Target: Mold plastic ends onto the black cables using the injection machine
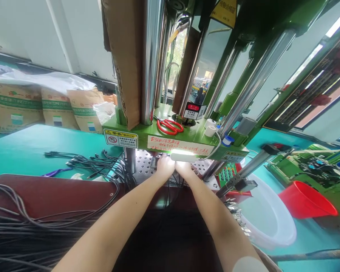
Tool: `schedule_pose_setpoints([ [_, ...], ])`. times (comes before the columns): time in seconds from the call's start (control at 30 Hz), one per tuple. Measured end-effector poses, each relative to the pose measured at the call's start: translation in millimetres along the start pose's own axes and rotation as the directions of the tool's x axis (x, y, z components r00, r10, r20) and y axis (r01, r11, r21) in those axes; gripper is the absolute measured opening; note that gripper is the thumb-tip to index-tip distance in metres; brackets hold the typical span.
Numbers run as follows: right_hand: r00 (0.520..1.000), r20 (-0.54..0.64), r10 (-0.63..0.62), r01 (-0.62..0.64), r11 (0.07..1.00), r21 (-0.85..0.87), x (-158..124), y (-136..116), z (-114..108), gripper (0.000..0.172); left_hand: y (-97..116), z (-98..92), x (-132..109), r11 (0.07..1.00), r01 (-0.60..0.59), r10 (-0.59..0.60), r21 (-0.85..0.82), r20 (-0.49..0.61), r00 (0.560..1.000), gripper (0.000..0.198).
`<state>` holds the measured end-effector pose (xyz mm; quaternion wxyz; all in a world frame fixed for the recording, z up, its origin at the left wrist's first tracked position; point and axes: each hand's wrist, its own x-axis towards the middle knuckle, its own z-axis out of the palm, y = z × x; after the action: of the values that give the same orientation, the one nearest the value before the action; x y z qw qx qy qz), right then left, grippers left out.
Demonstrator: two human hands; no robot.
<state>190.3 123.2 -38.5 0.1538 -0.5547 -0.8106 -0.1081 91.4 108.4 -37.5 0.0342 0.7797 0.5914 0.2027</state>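
Both of my arms reach forward under the green press (175, 141). My left hand (164, 166) and my right hand (183, 169) sit side by side on the perforated metal plate (143, 162), right under a bright lamp (184, 155) that washes them out. Their fingers are curled down around something small at the die, where black cables (172, 185) run in. What they hold cannot be made out.
A bundle of black cables (31, 230) lies across the dark red mat (53, 192) at left, more cable ends (85, 160) on the green table. Red scissors (170, 126) rest on the press ledge. A white basin (268, 217) and red bucket (306, 200) stand at right. Sacks (56, 109) line the wall.
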Motion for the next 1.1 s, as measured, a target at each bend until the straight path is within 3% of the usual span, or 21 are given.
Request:
schedule_pose_setpoints([
  [0.13,1.0,0.017,-0.003,0.003,1.0,0.018,2.9,1.8,-0.6,0.024,1.0,4.4,2.3,1.0,-0.01,0.01,0.018,-0.028,1.0,0.032],
  [0.23,0.999,0.023,-0.03,0.03,0.999,0.03,2.0,8.4,-3.8,0.033,1.0,4.3,1.8,0.998,-0.049,0.051,0.044,-0.061,0.997,0.033],
  [0.43,0.988,0.076,-0.133,0.129,0.99,0.054,-20.7,35.0,-11.0,0.031,-16.7,-4.7,-0.8,0.95,-0.307,0.31,0.061,-0.039,0.95,0.038],
  [0.57,0.975,0.125,-0.183,0.175,0.982,0.074,-31.1,41.5,-14.2,0.034,-34.9,-6.7,1.5,0.918,-0.393,0.394,0.057,0.001,0.919,0.048],
  [0.73,0.97,0.16,-0.185,0.171,0.981,0.093,-27.0,38.2,-15.0,0.037,-41.6,1.0,2.3,0.924,-0.378,0.378,0.057,0.019,0.926,0.052],
  [0.93,0.972,0.181,-0.15,0.131,0.985,0.113,-18.4,35.3,-12.9,0.033,-38.4,4.0,5.4,0.964,-0.268,0.267,-0.005,0.072,0.961,0.05],
  [1.1,0.983,0.146,-0.109,0.092,0.988,0.122,-13.8,35.9,-10.7,0.028,-40.7,0.6,8.8,0.961,-0.274,0.276,-0.034,0.094,0.957,0.05],
])
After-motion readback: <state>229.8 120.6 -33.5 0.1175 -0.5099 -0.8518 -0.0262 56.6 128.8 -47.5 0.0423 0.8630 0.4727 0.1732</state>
